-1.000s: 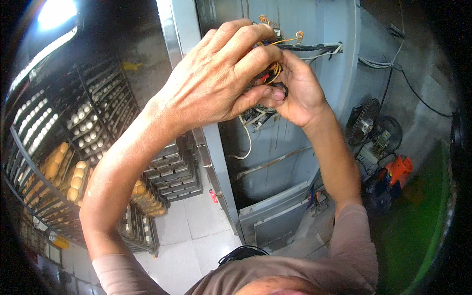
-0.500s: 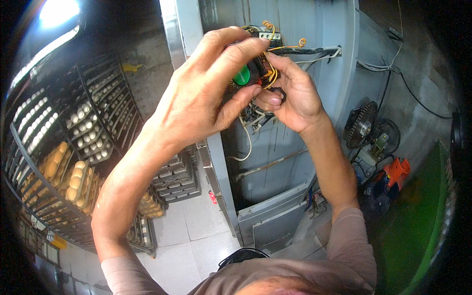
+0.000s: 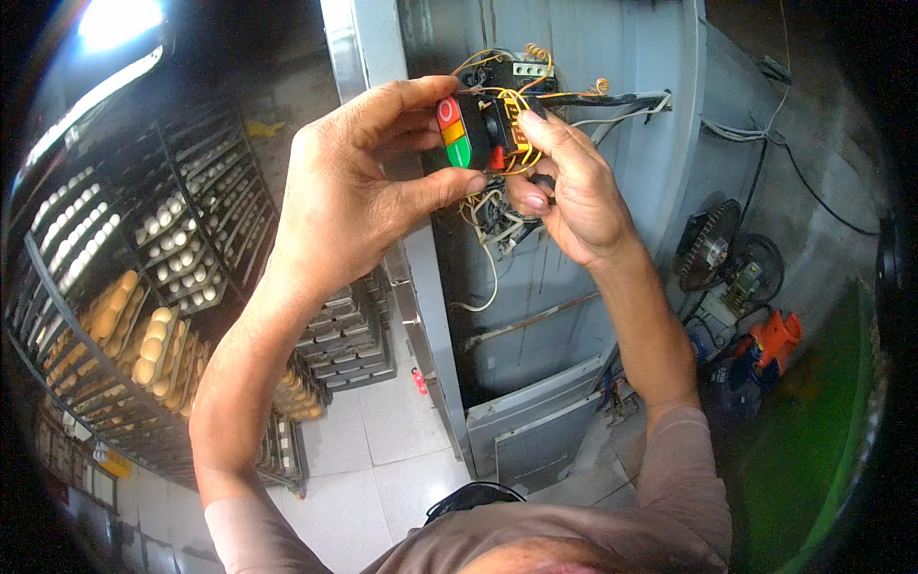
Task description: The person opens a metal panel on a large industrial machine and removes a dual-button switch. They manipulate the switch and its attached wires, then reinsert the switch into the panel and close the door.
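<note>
Before the open grey metal cabinet I hold a push-button switch (image 3: 457, 134) with a red, an orange and a green section on its face. My left hand (image 3: 349, 182) grips its front by the edges, thumb below and fingers above. Yellow wires loop around the black contact block (image 3: 517, 124) at its back. Thumb and fingers of my right hand (image 3: 579, 196) pinch that block from the right. A small dark ring-like part (image 3: 544, 185) sits against the right fingers; its exact kind is unclear. Behind the switch is a terminal block (image 3: 532, 70) with coiled orange wires.
A tangle of wires (image 3: 507, 220) hangs inside the cabinet (image 3: 564, 277). Racks (image 3: 225, 191) holding trays of pale round pieces and browned buns stand at left, near stacked trays (image 3: 354, 335). At right are a toothed wheel (image 3: 708, 244) and an orange-and-dark machine (image 3: 775, 340).
My left hand has shifted left and its fingers have moved off the top of the switch to its edge. The red and orange sections now show, with the face turned left.
</note>
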The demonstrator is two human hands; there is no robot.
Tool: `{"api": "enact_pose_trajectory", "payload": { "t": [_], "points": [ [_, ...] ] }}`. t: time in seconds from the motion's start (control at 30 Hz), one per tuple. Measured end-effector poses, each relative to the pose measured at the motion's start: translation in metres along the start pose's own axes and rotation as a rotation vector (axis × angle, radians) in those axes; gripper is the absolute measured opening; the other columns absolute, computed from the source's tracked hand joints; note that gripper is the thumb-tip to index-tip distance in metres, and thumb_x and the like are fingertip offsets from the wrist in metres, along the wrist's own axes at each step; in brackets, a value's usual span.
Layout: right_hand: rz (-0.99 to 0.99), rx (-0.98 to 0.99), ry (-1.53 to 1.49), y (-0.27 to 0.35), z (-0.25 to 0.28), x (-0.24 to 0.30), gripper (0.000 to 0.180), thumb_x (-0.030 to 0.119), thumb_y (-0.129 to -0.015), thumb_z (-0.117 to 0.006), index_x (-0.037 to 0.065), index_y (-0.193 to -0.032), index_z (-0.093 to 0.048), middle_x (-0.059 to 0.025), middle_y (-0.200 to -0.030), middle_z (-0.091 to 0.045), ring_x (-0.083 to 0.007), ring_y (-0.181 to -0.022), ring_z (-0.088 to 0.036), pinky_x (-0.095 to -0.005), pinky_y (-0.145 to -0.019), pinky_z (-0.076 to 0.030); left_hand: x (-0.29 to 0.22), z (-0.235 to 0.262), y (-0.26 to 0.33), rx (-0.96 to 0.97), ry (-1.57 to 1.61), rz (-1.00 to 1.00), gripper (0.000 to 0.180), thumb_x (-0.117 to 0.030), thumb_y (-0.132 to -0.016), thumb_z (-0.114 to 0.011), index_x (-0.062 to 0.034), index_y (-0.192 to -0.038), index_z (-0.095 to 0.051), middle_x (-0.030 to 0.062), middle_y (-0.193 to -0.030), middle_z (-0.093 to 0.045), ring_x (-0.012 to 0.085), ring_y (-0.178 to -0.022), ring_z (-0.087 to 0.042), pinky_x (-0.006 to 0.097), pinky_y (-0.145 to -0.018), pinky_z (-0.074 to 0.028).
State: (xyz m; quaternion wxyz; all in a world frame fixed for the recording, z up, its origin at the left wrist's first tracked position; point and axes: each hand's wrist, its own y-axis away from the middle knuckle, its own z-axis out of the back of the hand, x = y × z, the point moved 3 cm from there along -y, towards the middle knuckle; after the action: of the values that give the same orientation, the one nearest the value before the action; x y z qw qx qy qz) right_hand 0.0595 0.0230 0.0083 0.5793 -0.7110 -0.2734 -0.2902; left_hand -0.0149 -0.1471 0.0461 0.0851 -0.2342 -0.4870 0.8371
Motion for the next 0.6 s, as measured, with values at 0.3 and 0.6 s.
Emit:
{"api": "enact_pose_trajectory", "payload": {
  "t": [0.3,0.6],
  "points": [
    [0.049,-0.029,0.045,0.000,-0.005,-0.001,0.019,0.026,-0.100,-0.054,0.012,-0.111,-0.060,0.0074,-0.084,-0.054,-0.0002,-0.058,-0.037,-0.0177,-0.048,-0.030,0.007,-0.002,0.008,0.017,0.062,0.163,0.056,0.002,-0.083,-0.076,0.0064,-0.133,-0.053,0.0129,-0.112,-0.069,0.0148,-0.098,-0.068,0.029,-0.090,-0.055],
    [0.066,-0.002,0.072,0.001,-0.005,0.001,0.018,0.027,-0.102,-0.053,0.012,-0.112,-0.056,0.0078,-0.077,-0.048,0.0001,-0.056,-0.037,-0.0179,-0.047,-0.030,0.013,-0.006,0.008,-0.055,0.038,0.020,0.057,0.001,-0.080,-0.079,0.0049,-0.132,-0.057,0.0046,-0.101,-0.067,0.0109,-0.091,-0.066,0.025,-0.085,-0.056]
  ]
}}
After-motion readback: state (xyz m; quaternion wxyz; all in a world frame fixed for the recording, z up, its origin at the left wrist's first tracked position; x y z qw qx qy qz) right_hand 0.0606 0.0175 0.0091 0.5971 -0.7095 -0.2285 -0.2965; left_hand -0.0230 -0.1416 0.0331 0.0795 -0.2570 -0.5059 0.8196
